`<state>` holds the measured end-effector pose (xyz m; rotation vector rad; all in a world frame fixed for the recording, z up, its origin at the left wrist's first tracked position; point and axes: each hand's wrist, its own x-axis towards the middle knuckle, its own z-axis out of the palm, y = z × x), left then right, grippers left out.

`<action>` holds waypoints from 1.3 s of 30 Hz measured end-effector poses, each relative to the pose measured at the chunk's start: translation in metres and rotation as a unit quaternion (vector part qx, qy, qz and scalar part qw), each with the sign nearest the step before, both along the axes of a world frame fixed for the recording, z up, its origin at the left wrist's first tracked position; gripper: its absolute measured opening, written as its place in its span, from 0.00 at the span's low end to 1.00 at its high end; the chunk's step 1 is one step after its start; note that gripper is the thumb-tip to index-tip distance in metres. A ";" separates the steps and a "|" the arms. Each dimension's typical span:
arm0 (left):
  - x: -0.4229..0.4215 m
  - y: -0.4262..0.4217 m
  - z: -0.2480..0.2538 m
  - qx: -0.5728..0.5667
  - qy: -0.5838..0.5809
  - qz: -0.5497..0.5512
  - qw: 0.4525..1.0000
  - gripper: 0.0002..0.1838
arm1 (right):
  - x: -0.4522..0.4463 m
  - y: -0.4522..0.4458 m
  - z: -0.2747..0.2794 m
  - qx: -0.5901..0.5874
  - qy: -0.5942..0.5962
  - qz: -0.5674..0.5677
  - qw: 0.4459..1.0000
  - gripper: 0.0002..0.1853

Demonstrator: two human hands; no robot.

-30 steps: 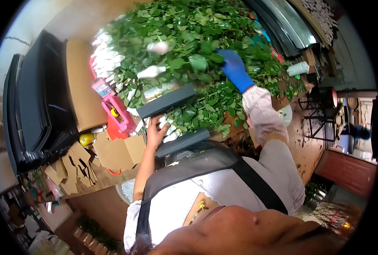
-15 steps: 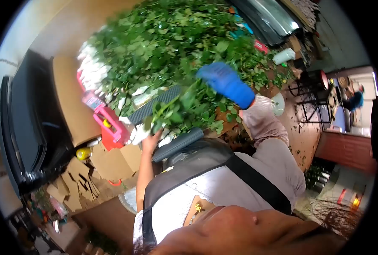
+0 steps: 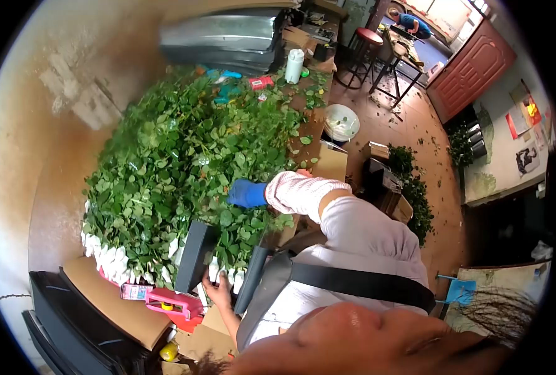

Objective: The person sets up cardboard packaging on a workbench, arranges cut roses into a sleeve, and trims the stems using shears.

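Observation:
My left hand (image 3: 218, 291) is bare, its fingers apart against the white-covered heads (image 3: 237, 280) of several leafy stems. These heads lie between a dark grey block (image 3: 194, 257) and a dark padded bar (image 3: 249, 281) close to my body. Farther up the same stems is my right hand (image 3: 247, 194), in a blue glove. Its fingers look curled around the leafy stems (image 3: 237, 230), though leaves partly hide the fingertips. A large heap of green leafy stems (image 3: 184, 137) spreads across the table, with more white-covered heads (image 3: 112, 259) along its left edge.
A pink tape dispenser (image 3: 175, 301) lies left of the grey block. Clear plastic sheeting (image 3: 222, 40) and a white bottle (image 3: 294, 65) are at the back. On the floor to the right are a white basin (image 3: 342, 122) and a red-topped stool (image 3: 370, 37). A person (image 3: 412, 25) bends beyond the doorway.
My head view has turned. My gloved right hand has come down from above onto the stems. The stems that were raised over the grey block now lie between the block and the bar.

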<state>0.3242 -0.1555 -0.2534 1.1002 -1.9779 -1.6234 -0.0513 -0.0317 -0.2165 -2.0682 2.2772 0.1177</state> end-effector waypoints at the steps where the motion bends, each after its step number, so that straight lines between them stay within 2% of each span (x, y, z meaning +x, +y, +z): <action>1: 0.001 -0.001 -0.005 0.032 0.015 0.011 0.999 0.28 | 0.001 -0.004 0.006 0.016 0.003 -0.013 1.000 0.06; 2: 0.003 -0.003 -0.009 0.031 0.011 0.007 0.999 0.27 | 0.002 -0.006 0.008 0.035 0.004 -0.026 0.999 0.06; 5: 0.001 -0.001 -0.002 0.012 0.028 -0.004 1.000 0.26 | 0.021 -0.003 0.061 -0.058 0.077 -0.045 0.994 0.11; 7: 0.001 -0.002 -0.003 -0.004 0.033 -0.009 0.999 0.26 | 0.047 -0.012 0.135 0.028 -0.040 -0.014 0.999 0.14; 8: 0.002 -0.002 -0.006 0.001 0.036 -0.006 0.999 0.26 | 0.060 -0.015 0.154 0.072 -0.098 0.000 0.993 0.16; 10: 0.001 -0.003 -0.012 0.007 0.041 -0.005 0.999 0.26 | 0.085 -0.022 0.142 0.005 -0.217 0.103 0.971 0.17; 14: 0.000 -0.004 -0.016 0.070 0.064 0.013 0.995 0.26 | 0.135 -0.054 0.067 -0.005 -0.110 0.157 0.981 0.14; 15: 0.001 -0.005 -0.022 0.061 0.073 0.015 0.995 0.26 | 0.147 -0.060 0.067 0.018 -0.069 0.140 0.988 0.11; 16: 0.001 -0.006 -0.022 0.050 0.069 0.012 0.996 0.26 | 0.155 -0.070 0.032 -0.018 -0.046 0.117 0.992 0.07; 19: 0.002 -0.007 -0.027 -0.010 0.062 0.001 0.998 0.27 | 0.161 -0.075 0.032 0.006 -0.031 0.111 0.993 0.06; 21: 0.000 -0.002 -0.012 0.016 0.044 0.020 0.999 0.27 | 0.159 -0.076 0.049 -0.002 -0.035 0.110 0.993 0.07; 22: -0.003 0.002 -0.002 0.030 0.036 0.030 0.998 0.28 | 0.159 -0.076 0.064 0.033 -0.052 0.082 0.995 0.10; 24: -0.007 0.008 0.023 0.085 0.026 0.020 0.996 0.25 | 0.153 -0.073 0.067 -0.016 -0.098 0.094 0.991 0.12; 26: -0.009 0.014 0.009 -0.064 0.037 0.083 0.994 0.19 | 0.157 -0.074 0.060 -0.030 -0.094 0.092 0.991 0.12; 29: -0.001 -0.005 0.002 0.045 -0.087 -0.022 0.995 0.21 | 0.159 -0.077 0.035 -0.007 -0.080 0.112 0.990 0.12; 30: 0.002 -0.014 -0.010 0.072 -0.080 -0.058 0.992 0.27 | 0.161 -0.078 0.036 0.008 -0.075 0.125 0.989 0.12; 31: 0.006 -0.013 -0.024 0.065 -0.006 -0.009 0.998 0.28 | 0.162 -0.077 0.037 0.024 -0.091 0.121 0.988 0.12; 32: 0.005 -0.006 -0.017 0.059 0.067 0.039 0.995 0.28 | 0.162 -0.077 0.036 0.012 -0.089 0.120 0.989 0.12; 34: 0.003 -0.001 -0.005 0.144 0.089 0.123 0.978 0.27 | 0.162 -0.074 0.033 -0.010 -0.088 0.115 0.989 0.12; 35: 0.002 0.001 0.012 0.072 0.048 0.094 0.992 0.24 | 0.161 -0.075 0.028 -0.019 -0.087 0.122 0.989 0.11; 38: 0.000 0.006 0.033 -0.016 -0.003 0.091 0.996 0.21 | 0.159 -0.073 0.024 0.011 -0.086 0.112 0.990 0.09; 39: -0.003 0.011 0.038 -0.024 -0.003 0.121 0.992 0.19 | 0.156 -0.071 0.005 -0.058 -0.097 0.125 0.986 0.06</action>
